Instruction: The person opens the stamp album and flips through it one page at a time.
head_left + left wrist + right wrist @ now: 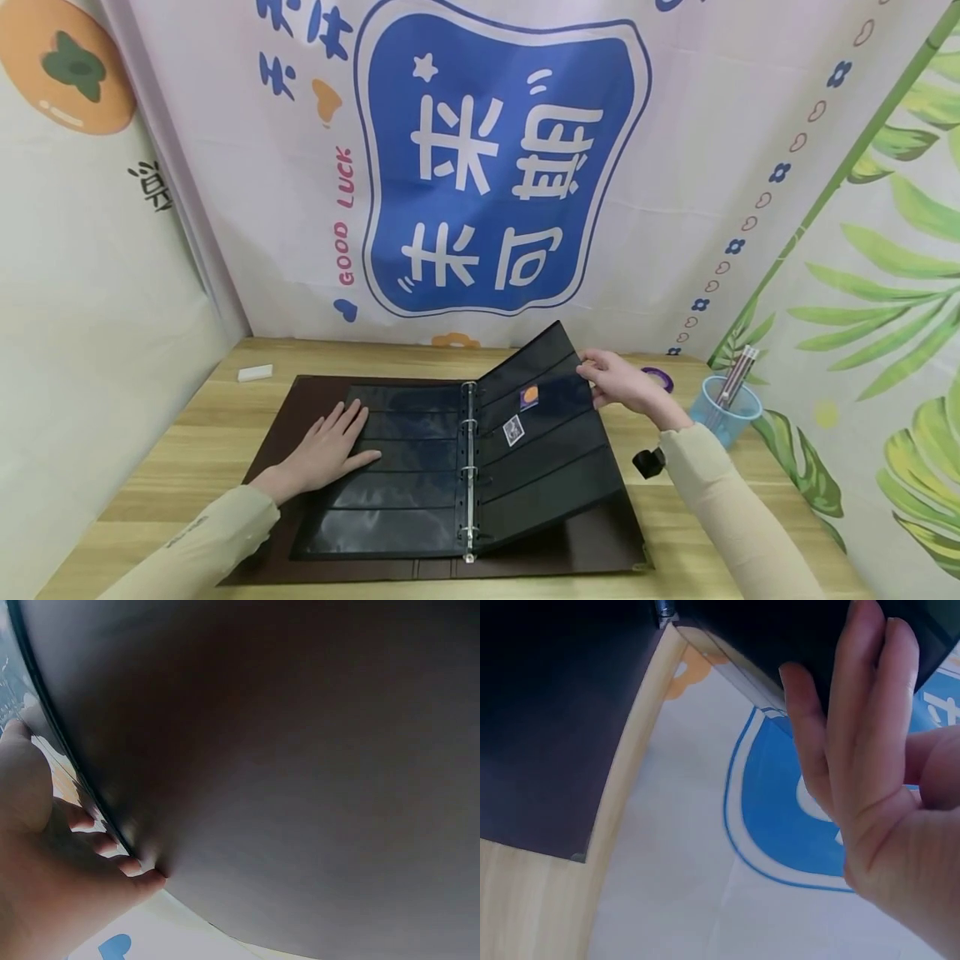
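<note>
A brown ring-binder stamp album (273, 433) lies spread on the table in the head view, with black strip-pocket pages on metal rings (470, 471). My left hand (326, 450) rests flat on the left page (397, 492), fingers spread. At its outer edge, the right page (555, 483) is pinched and held raised at a slant by my right hand (618, 383). An orange-and-purple stamp (529, 395) and a grey, white-bordered stamp (513, 431) sit in its pockets. Fingers (866, 727) lie against the page's underside in the right wrist view; the thumb's tip is hidden.
A blue pen cup (726, 412) with pens stands at the right, near a purple ring-shaped item (658, 379). A small black object (648, 462) is by the right wrist. One white block (255, 372) lies back left. Printed cloth (300, 208) hangs behind the table.
</note>
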The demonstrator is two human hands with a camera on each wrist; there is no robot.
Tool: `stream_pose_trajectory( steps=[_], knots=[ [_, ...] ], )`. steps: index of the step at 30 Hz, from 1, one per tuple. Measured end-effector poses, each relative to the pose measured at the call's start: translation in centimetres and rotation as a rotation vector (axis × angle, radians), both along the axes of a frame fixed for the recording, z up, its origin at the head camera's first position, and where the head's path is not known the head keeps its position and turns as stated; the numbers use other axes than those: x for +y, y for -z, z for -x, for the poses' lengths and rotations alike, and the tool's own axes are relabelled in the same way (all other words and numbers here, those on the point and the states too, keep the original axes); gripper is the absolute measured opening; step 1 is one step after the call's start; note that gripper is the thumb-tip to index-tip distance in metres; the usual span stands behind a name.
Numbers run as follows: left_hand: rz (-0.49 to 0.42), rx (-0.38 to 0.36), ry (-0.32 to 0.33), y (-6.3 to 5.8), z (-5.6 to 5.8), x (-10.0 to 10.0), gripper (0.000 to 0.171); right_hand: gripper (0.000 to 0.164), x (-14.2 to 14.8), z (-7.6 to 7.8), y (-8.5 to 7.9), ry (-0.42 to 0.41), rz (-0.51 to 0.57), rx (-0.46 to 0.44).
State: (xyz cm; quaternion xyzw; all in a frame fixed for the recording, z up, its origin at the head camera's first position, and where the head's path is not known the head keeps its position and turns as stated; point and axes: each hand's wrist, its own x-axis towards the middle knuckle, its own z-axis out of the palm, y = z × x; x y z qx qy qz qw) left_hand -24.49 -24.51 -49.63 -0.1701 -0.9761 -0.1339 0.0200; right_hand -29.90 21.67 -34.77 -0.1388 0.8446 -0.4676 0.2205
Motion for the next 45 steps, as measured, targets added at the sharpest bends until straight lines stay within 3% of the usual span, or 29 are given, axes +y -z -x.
stream_pose_trajectory(
  steps=[9,15,21,23,30,34,37,45],
  knots=[
    [0.001,0.000,0.001,-0.1,-0.1,0.0,0.088,0.023,-1.4,-0.1,-2.6,-0.004,-0.027,0.032],
    [0.003,0.003,0.001,-0.1,-0.1,0.0,0.087,0.018,-2.5,0.2,-2.7,-0.007,0.029,-0.007],
    [0.009,0.009,-0.001,0.1,-0.1,0.0,0.087,0.052,-3.7,0.4,-1.7,0.048,0.168,-0.037],
    [0.008,0.006,0.000,0.0,-0.1,0.0,0.087,0.057,-3.9,0.4,-1.0,0.043,0.243,-0.017],
    [0.002,-0.041,0.015,-0.8,0.0,0.1,0.088,0.052,-4.8,-1.1,2.4,-0.043,0.383,0.205],
    [-0.002,-0.081,0.044,-2.1,0.5,0.5,0.089,0.060,-5.2,-1.8,4.4,-0.131,0.467,0.229],
    [-0.060,-0.115,0.085,-3.8,1.4,1.6,0.091,0.072,-5.4,-2.2,5.4,-0.150,0.484,0.228],
    [-0.350,-0.238,0.174,-11.0,4.0,8.5,0.085,0.098,-6.2,-2.3,6.8,-0.126,0.489,0.292]
  ],
)
